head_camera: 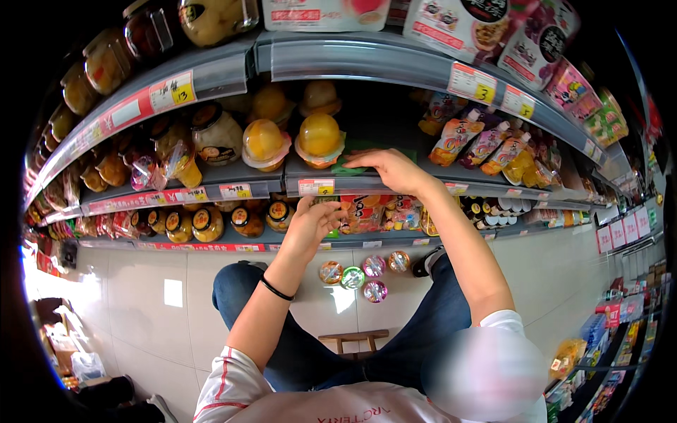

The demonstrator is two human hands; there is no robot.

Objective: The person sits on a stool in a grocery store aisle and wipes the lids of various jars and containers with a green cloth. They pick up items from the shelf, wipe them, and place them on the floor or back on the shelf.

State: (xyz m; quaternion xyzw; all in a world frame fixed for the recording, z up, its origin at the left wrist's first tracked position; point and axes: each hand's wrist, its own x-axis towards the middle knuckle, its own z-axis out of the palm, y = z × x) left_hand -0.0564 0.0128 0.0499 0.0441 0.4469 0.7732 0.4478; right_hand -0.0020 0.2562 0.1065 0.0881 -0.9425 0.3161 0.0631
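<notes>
My right hand [389, 165] presses down on a green cloth [350, 166] on the middle shelf [365, 186], with green showing on either side of the fingers. To its left stand domed plastic cups of yellow fruit or jelly [319, 135]; the fingertips are close to the nearest one. My left hand [316, 219] hovers in front of the shelf edge, just below a price tag [316, 186]. It holds nothing, and its fingers are loosely curled and apart. Behind it, on the lower shelf, are bagged snacks [362, 214], partly hidden by my hands.
Several round lidded cups [353, 277] stand on the tiled floor between my knees, near a wooden stool [354, 336]. Jelly pouches [456, 138] stand right of my right hand; glass jars [217, 135] stand left. An upper shelf edge [359, 58] overhangs both hands.
</notes>
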